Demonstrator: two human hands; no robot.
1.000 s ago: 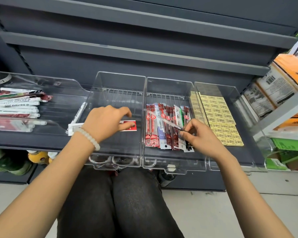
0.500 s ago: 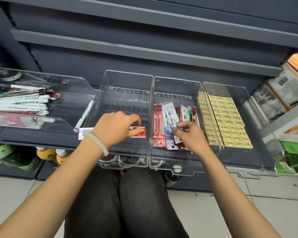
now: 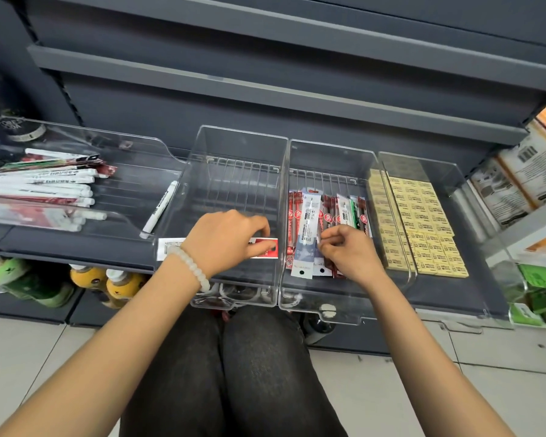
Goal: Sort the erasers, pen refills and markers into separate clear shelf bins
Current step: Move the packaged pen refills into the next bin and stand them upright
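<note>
The pen refill packets (image 3: 325,230) lay side by side in the clear bin (image 3: 331,152) just right of centre, red ones mostly, with a blue-and-white packet (image 3: 308,238) on top at their nine o'clock edge. The right hand (image 3: 349,252) rested on the packets at their five o'clock side, its fingers curled and its fingertips (image 3: 323,244) pinching the right edge of the blue-and-white packet.

At nine o'clock from that bin stood a second clear bin (image 3: 240,137), touching it wall to wall. Inside it the left hand (image 3: 226,242), a pale bead bracelet (image 3: 191,268) on its wrist, had its fingers bent down over a red-and-white flat pack (image 3: 265,249) lying on the floor of the bin; the fingers pressed and gripped its top edge.

At three o'clock from the refills, yellow erasers (image 3: 423,222) lay in neat rows in a third bin (image 3: 448,184). Far out at nine o'clock, white markers (image 3: 41,187) were piled in a wide clear tray (image 3: 145,143), and one marker (image 3: 158,209) lay alone near the tray's right end. All stood on a dark grey shelf (image 3: 76,247).
</note>
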